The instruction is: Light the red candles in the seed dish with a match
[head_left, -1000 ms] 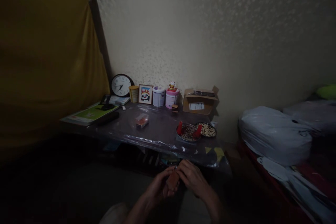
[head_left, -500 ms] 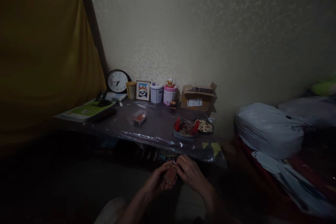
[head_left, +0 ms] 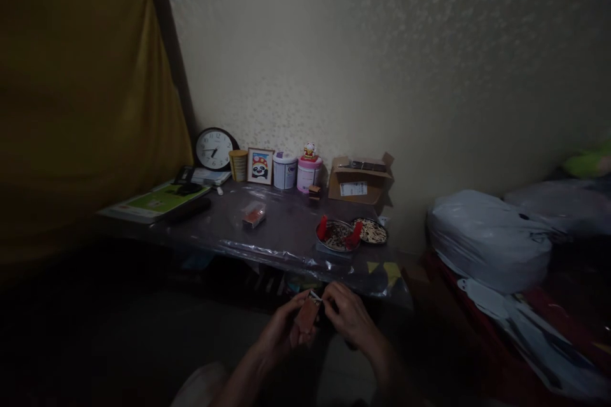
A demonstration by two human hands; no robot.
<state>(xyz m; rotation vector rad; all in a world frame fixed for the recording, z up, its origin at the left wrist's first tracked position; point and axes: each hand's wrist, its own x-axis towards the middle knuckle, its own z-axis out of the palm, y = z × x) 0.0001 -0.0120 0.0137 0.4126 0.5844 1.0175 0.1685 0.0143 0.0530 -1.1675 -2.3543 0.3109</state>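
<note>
Below the table's front edge, my left hand (head_left: 285, 329) is wrapped round a small, flat reddish-brown box (head_left: 309, 315), held tilted with its broad face up. Something pale and dark shows at the box's upper end, too small to make out. Beside that end is my right hand (head_left: 347, 313), its thumb and fingers pinched together close to the pale part. Whether anything is between those fingertips is hidden. A similar reddish box (head_left: 254, 215), in what looks like clear wrap, lies on the table (head_left: 286, 235).
Near the table's right front stand a round bowl (head_left: 335, 249) with red handled pieces and a dish (head_left: 386, 238) of pale bits. Along the wall are a clock (head_left: 214, 149), a picture frame (head_left: 260, 166), tubs (head_left: 285, 172) and a carton (head_left: 356, 189). White bags (head_left: 487, 235) lie at right.
The box has tilted slightly, so its pale upper end shows more clearly. My right hand has drawn a little to the right of it. The table things have not moved.
</note>
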